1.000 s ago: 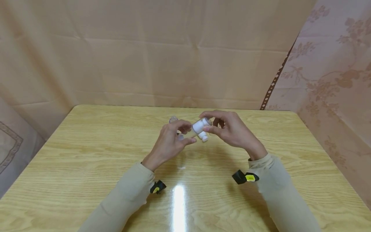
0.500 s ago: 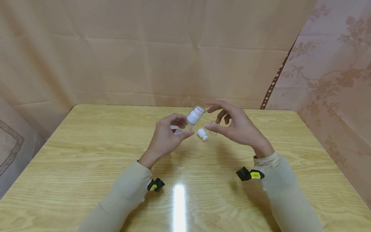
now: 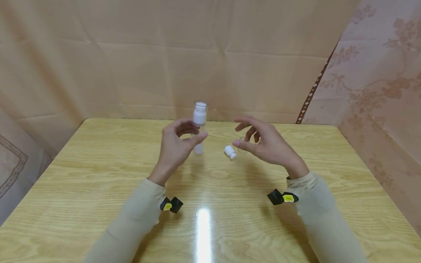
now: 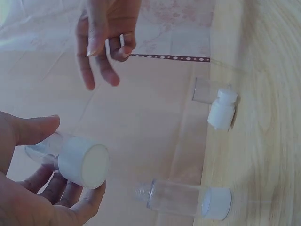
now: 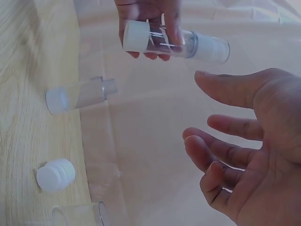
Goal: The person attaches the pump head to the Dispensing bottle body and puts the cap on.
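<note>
My left hand [image 3: 175, 144] grips a clear cylindrical pump bottle [image 5: 164, 40] above the table. It is upright in the head view, with a white pump top [image 3: 199, 117] under a clear cap and a white base [image 4: 80, 162]. To the right my right hand [image 3: 263, 140] hovers with loosely bent fingers and holds nothing. A second clear bottle [image 4: 174, 197] with a white base and a bare neck stands on the table, partly hidden in the head view. A white pump head [image 3: 230, 152] lies on its side. Beside it a clear cap [image 5: 80, 216] stands near my right hand.
The wood-grain table [image 3: 98, 164] ends at a back edge close to a beige cloth curtain [image 3: 148, 73]. A patterned pink cloth [image 3: 378, 91] hangs at the right. A light reflection crosses the front of the tabletop.
My right hand has let go of the bottle's top and drawn slightly right. My left hand has carried the bottle left and tipped it upright, uncovering the pump head and cap on the table.
</note>
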Motion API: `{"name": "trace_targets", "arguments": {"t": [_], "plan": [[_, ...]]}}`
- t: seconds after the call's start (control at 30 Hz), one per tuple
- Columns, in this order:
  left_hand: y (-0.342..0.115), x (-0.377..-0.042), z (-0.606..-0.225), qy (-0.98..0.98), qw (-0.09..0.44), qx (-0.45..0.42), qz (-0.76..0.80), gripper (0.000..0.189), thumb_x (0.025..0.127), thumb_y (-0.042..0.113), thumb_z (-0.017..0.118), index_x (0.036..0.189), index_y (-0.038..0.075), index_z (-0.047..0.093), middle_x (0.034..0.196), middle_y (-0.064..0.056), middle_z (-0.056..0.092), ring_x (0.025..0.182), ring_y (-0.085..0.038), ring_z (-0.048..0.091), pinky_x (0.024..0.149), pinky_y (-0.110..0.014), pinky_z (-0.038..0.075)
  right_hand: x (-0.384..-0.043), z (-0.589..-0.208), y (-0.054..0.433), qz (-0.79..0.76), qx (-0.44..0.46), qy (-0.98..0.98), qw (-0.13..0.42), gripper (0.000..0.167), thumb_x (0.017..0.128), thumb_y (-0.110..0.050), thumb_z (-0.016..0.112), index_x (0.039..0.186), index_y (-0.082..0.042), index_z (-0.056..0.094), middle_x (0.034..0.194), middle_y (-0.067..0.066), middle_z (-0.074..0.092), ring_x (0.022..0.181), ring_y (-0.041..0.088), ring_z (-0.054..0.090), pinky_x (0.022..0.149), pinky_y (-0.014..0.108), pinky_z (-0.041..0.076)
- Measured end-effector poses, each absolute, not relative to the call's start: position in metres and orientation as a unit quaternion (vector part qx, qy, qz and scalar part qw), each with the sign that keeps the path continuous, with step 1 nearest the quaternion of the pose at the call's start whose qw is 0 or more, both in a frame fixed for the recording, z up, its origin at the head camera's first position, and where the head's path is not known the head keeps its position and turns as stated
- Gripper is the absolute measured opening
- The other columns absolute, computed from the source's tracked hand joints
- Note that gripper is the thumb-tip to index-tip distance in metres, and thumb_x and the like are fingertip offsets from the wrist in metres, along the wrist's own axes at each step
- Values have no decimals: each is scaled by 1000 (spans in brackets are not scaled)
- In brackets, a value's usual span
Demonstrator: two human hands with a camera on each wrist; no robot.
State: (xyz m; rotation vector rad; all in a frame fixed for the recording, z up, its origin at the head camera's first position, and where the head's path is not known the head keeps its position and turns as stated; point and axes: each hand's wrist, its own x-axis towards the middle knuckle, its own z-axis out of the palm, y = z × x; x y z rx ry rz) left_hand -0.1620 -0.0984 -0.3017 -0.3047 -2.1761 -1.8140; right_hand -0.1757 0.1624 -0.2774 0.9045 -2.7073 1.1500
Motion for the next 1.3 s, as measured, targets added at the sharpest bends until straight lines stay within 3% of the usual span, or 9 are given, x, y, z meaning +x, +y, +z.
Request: {"name": "trace_targets", "arguments": {"t": [0.17, 0.43, 0.73, 0.87, 1.13, 1.3], "plan": [[-106, -166, -300, -740, 156, -86, -649, 37, 85, 5, 82, 117, -4, 66, 106, -16, 69, 96, -22, 65, 79, -26, 57, -176, -278, 163, 367, 299, -881, 17, 59, 93, -22, 77, 145, -13, 52, 120, 4, 66, 88, 17, 61, 77, 38, 48], [-126, -185, -310, -727, 165, -37, -665, 41, 86, 2, 80, 121, -7, 62, 116, -19, 67, 99, -20, 64, 94, -31, 52, -175, -279, 164, 353, 311, -882, 3, 54, 94, -25, 76, 142, -13, 55, 120, 2, 66, 89, 16, 61, 78, 44, 49], [-136, -221, -328, -720, 94, 24, -687, 48, 89, 3, 78, 130, -5, 56, 121, -14, 62, 109, -21, 62, 100, -33, 50, -178, -284, 160, 323, 332, -886, -29, 46, 94, -24, 76, 136, -10, 61, 114, 1, 67, 89, 15, 61, 70, 36, 50], [-133, -238, -338, -720, 49, 24, -692, 53, 89, 0, 76, 136, -7, 52, 126, -18, 61, 113, -25, 62, 101, -33, 50, -178, -288, 155, 312, 347, -883, -45, 41, 94, -24, 75, 131, -8, 65, 108, -1, 69, 88, 14, 62, 70, 35, 51], [-121, -262, -349, -706, -9, 16, -708, 53, 87, -7, 75, 134, -7, 52, 118, -13, 61, 102, -21, 63, 95, -31, 53, -178, -292, 149, 288, 358, -886, -68, 36, 95, -24, 74, 126, -7, 67, 100, -4, 70, 89, 13, 64, 70, 33, 54], [-118, -270, -355, -698, -46, 11, -715, 51, 87, -11, 74, 133, -6, 53, 126, -20, 60, 96, -18, 65, 92, -32, 54, -178, -292, 150, 276, 364, -887, -72, 35, 96, -23, 73, 126, -6, 67, 103, 2, 71, 89, 14, 64, 73, 37, 55]]}}
